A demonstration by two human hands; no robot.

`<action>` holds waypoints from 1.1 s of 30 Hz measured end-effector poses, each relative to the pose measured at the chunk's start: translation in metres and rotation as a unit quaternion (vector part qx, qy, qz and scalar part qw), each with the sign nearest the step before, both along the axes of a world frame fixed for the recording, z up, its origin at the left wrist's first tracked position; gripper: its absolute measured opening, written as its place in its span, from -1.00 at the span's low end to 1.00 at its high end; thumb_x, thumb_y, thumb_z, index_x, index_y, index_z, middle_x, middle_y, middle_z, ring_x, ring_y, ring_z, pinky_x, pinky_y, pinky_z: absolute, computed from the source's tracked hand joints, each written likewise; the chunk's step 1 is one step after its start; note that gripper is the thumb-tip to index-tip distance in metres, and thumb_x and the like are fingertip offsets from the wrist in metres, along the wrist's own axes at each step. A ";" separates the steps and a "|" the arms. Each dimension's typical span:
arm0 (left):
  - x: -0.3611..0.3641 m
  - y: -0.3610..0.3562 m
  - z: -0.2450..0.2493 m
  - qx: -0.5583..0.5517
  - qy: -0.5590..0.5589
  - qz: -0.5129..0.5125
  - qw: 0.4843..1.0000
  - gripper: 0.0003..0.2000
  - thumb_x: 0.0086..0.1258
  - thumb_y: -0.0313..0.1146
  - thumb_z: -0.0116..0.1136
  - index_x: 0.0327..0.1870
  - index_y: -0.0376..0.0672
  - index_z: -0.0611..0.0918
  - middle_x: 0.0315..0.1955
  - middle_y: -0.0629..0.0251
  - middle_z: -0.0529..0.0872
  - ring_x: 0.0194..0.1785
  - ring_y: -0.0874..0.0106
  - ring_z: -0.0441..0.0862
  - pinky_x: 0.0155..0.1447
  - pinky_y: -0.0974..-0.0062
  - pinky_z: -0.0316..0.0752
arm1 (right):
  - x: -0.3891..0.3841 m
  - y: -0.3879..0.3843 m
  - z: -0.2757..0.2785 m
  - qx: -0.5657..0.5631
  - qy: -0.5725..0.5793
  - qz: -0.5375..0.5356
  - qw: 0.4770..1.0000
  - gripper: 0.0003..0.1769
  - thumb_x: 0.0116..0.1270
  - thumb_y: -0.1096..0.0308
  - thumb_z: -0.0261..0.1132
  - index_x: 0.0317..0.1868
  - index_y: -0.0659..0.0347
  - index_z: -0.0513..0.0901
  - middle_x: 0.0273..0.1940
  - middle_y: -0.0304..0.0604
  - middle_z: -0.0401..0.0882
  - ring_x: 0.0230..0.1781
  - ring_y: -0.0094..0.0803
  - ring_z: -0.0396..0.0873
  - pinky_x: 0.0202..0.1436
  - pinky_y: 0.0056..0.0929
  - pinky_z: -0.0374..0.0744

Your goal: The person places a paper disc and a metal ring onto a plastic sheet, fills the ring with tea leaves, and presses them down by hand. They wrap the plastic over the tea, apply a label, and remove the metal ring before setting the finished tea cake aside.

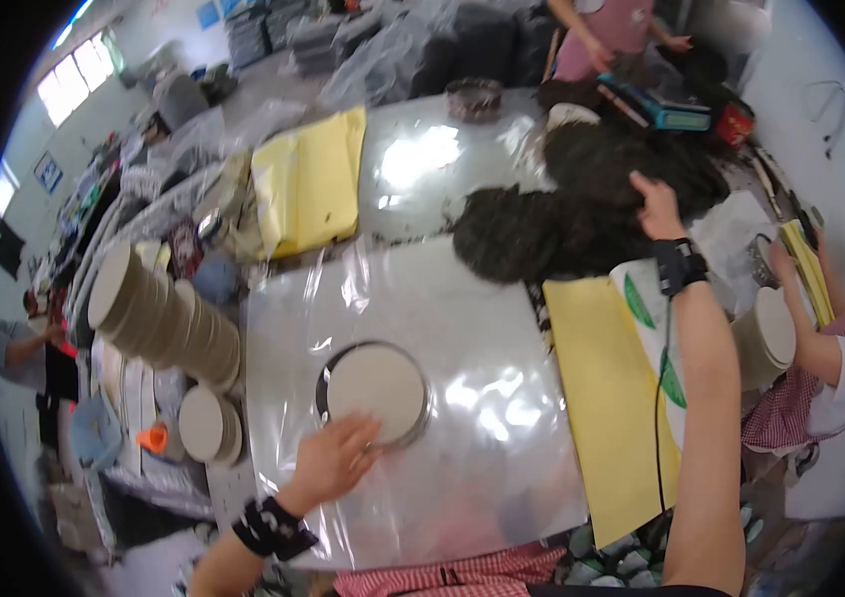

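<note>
Pale disc (376, 390): inside a round ring (324, 380) on the glossy sheet (482, 488)
Left hand (333, 458): at the disc's near edge, fingers extended, too blurred to tell whether spread
Right hand (659, 211): at the dark fibre pile (627, 164), index finger out; cannot tell about pinching
Surface: disc stack (169, 313) left, yellow sheets (607, 398) right
Room: windows (76, 80) left, dark bundles (462, 45) behind

We see a pale wall (156, 42) at upper left, broken by bright windows (76, 80). Glare whitens patches of the shiny worktop (393, 199); beyond lies what seems grey floor (268, 75).
</note>
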State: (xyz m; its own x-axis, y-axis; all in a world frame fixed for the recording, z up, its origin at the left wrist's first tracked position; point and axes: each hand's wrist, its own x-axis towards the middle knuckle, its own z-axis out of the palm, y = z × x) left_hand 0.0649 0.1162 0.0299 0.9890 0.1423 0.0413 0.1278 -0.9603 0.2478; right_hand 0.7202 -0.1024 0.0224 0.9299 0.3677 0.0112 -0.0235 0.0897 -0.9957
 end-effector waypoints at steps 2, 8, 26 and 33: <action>0.037 0.010 0.013 0.061 0.040 -0.054 0.996 -0.37 0.45 -0.03 0.19 0.52 0.04 0.39 0.55 -0.06 0.22 0.61 -0.05 0.11 0.50 -0.25 0.13 | -0.005 0.007 -0.004 0.132 0.050 0.033 0.989 -0.73 0.34 0.27 0.48 0.00 0.10 0.70 -0.10 -0.29 0.75 -0.15 -0.45 0.71 -0.24 -0.43 0.51; 0.079 0.028 -0.087 -0.005 0.138 -0.035 0.990 -0.26 0.56 0.11 -0.03 0.65 -0.04 0.14 0.67 -0.09 -0.20 0.70 -0.15 -0.27 0.50 -0.56 -0.21 | -0.141 0.047 0.023 0.176 0.138 0.124 0.967 -0.75 0.39 0.42 0.41 0.05 0.12 0.66 0.03 -0.24 0.74 -0.03 -0.32 0.73 -0.04 -0.23 0.63; 0.023 0.044 -0.054 -0.236 -0.292 0.227 0.899 -0.42 0.24 -0.47 0.42 0.33 -0.25 0.56 0.48 0.02 0.36 0.52 0.04 0.34 0.55 0.21 0.30 | -0.457 0.096 -0.021 -0.130 -0.180 0.247 0.943 -0.21 0.35 0.26 0.42 0.45 0.34 0.23 0.25 0.22 0.50 0.29 0.01 0.53 0.37 -0.17 0.47; 0.012 0.040 -0.062 -0.273 -0.339 0.270 0.859 -0.48 0.23 -0.57 0.33 0.28 -0.22 0.61 0.42 0.06 0.42 0.47 0.08 0.41 0.50 0.21 0.37 | -0.471 0.105 -0.016 -0.218 -0.201 0.244 0.923 -0.28 0.24 0.22 0.52 0.26 0.34 0.35 0.10 0.19 0.50 0.14 0.02 0.53 0.26 -0.16 0.51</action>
State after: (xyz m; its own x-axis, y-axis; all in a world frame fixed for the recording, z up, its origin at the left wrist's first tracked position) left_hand 0.0769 0.1567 -0.0320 0.5476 0.7540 0.3628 0.1670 -0.5233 0.8356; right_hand 0.2496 0.0026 0.0065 0.6054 0.7928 0.0703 0.4234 -0.2460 -0.8719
